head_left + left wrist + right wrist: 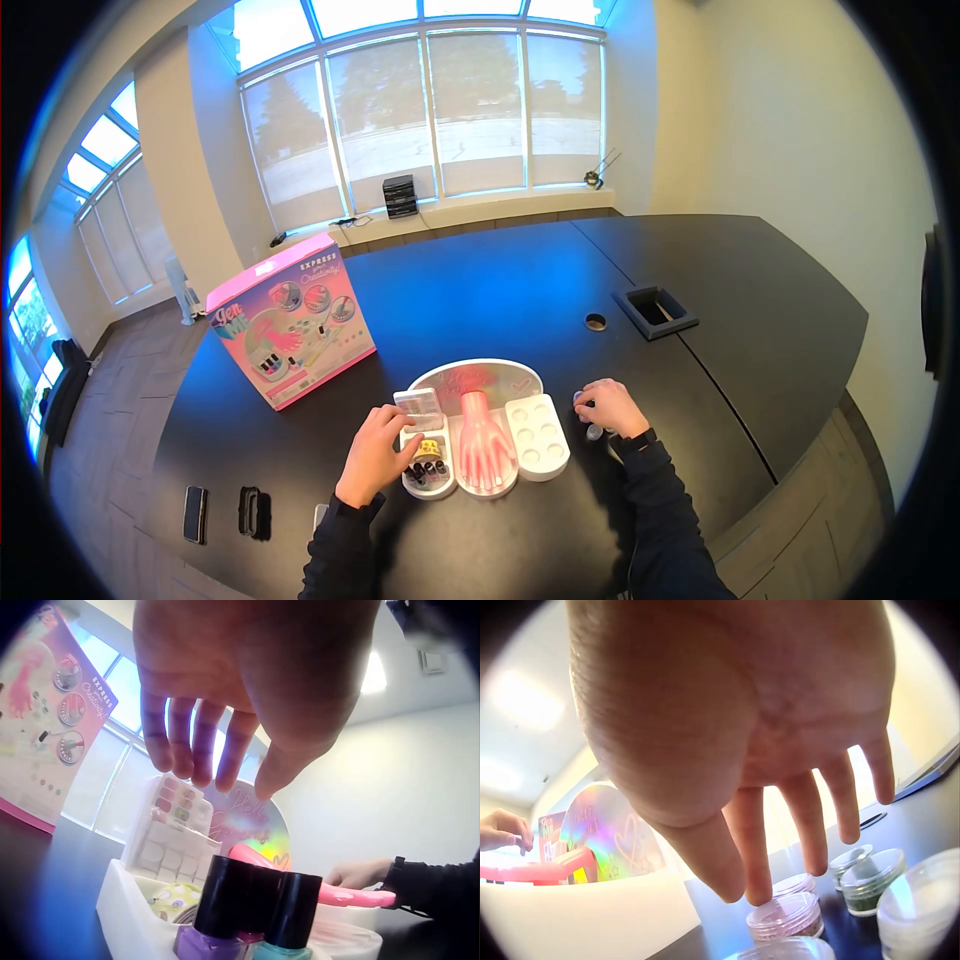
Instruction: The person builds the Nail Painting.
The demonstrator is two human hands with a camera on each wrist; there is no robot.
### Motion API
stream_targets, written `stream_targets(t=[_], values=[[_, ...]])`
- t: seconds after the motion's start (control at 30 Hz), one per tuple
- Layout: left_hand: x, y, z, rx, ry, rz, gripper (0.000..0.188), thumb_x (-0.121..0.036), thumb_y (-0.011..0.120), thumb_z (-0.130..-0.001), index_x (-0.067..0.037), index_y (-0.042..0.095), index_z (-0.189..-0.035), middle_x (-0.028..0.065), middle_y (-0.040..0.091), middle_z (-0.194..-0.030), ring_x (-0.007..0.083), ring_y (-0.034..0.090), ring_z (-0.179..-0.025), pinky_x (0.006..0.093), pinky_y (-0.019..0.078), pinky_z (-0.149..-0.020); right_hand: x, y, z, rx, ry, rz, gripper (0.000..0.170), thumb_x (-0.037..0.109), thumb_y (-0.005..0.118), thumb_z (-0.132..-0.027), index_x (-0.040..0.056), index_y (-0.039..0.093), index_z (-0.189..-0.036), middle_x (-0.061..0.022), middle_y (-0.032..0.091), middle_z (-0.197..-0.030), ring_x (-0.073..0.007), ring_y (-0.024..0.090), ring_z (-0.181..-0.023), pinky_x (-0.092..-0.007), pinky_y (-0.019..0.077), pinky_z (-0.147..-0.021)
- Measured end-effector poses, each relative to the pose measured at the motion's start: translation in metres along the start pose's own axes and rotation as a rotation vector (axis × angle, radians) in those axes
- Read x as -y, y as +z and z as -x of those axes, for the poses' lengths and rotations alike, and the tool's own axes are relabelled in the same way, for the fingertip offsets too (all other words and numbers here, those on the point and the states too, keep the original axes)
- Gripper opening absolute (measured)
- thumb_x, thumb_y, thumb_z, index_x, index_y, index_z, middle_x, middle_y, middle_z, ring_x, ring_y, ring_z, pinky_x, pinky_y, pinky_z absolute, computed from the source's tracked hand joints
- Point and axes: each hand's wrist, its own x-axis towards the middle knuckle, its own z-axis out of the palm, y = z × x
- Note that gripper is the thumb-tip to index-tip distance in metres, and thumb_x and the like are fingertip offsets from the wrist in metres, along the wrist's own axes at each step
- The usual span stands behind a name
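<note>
In the head view, the table [480, 290] leaves a hand room across the centre. The box [290, 325] stands in the way at left, the raised panel [505, 378] and pink model hand [484, 448] at lower centre.

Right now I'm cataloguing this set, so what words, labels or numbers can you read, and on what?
"EXPRESS": pink box.
"Creativity!": same box.
"Gorgeous", faintly: shiny backboard; the word above is blurred.
The box's logo is unclear; its small print is unreadable.

Pink model hand [483, 452], white tray [545, 470]
</note>
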Motion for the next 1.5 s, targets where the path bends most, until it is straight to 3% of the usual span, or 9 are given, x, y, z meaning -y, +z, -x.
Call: stream_targets(t=[0.2,0.3,0.53,0.7,0.97,1.27,1.5], values=[[0.008,0.01,0.003,0.038,-0.057,0.031,0.022,-0.016,0.083,-0.09,-0.003,0.072,-0.104,0.0119,0.069,-0.109,0.0348,0.064,-0.106,0.0442,0.0541,-0.094,0.002,0.009,0.005,-0.086,0.007,0.029,0.02,0.026,0.078,-0.086,0.0132,0.087,-0.098,-0.0079,0.08,-0.111,-0.0338,0.068,-0.118,-0.0515,0.0489,-0.105],[0.008,0.009,0.001,-0.015,0.008,0.007,0.021,-0.017,0.082,-0.091,-0.003,0.073,-0.103,0.0094,0.068,-0.105,0.032,0.065,-0.1,0.0436,0.0553,-0.086,0.007,0.003,0.005,-0.075,0.027,0.043,0.022,0.027,0.078,-0.088,0.0143,0.087,-0.104,-0.0085,0.079,-0.119,-0.0331,0.065,-0.124,-0.0517,0.046,-0.108],[0.016,0.008,0.003,0.015,-0.025,0.018,0.018,-0.019,0.081,-0.093,-0.004,0.073,-0.098,0.0092,0.069,-0.099,0.0325,0.066,-0.094,0.0444,0.0559,-0.082,0.046,-0.026,0.006,-0.134,-0.086,-0.042,0.023,0.024,0.077,-0.093,0.0119,0.084,-0.111,-0.0101,0.077,-0.124,-0.034,0.066,-0.124,-0.0488,0.0502,-0.108],[0.02,0.008,0.004,0.009,-0.034,0.022,0.016,-0.018,0.08,-0.093,-0.004,0.073,-0.097,0.0087,0.069,-0.098,0.0322,0.067,-0.093,0.0444,0.056,-0.082,0.083,-0.039,0.009,-0.108,-0.223,-0.181,0.023,0.022,0.077,-0.096,0.0088,0.083,-0.114,-0.0113,0.076,-0.126,-0.0361,0.068,-0.119,-0.0467,0.056,-0.103],[0.02,0.006,0.003,-0.018,-0.046,0.015,0.014,-0.017,0.079,-0.094,-0.004,0.073,-0.096,0.0088,0.069,-0.097,0.0322,0.067,-0.093,0.0443,0.0559,-0.082,0.098,-0.013,0.002,-0.061,-0.384,-0.188,0.027,0.024,0.075,-0.099,0.0091,0.08,-0.122,-0.0131,0.073,-0.134,-0.0371,0.067,-0.122,-0.0473,0.0547,-0.105],[0.019,0.0,0.002,-0.031,-0.064,0.021,0.014,-0.013,0.08,-0.093,-0.002,0.072,-0.093,0.0107,0.069,-0.097,0.0341,0.068,-0.095,0.044,0.0558,-0.084,0.101,0.007,0.007,0.047,-0.352,-0.119,0.035,0.033,0.067,-0.106,0.0111,0.077,-0.132,-0.0152,0.063,-0.152,-0.0381,0.053,-0.145,-0.0518,0.0422,-0.12],[0.019,-0.003,0.002,-0.037,-0.062,0.024,0.014,-0.013,0.08,-0.092,-0.001,0.072,-0.093,0.0109,0.069,-0.096,0.0345,0.068,-0.095,0.0442,0.0557,-0.084,0.102,0.009,0.006,0.079,-0.365,-0.091,0.034,0.033,0.066,-0.106,0.0106,0.077,-0.129,-0.0154,0.062,-0.152,-0.0376,0.053,-0.144,-0.0517,0.0428,-0.119]])
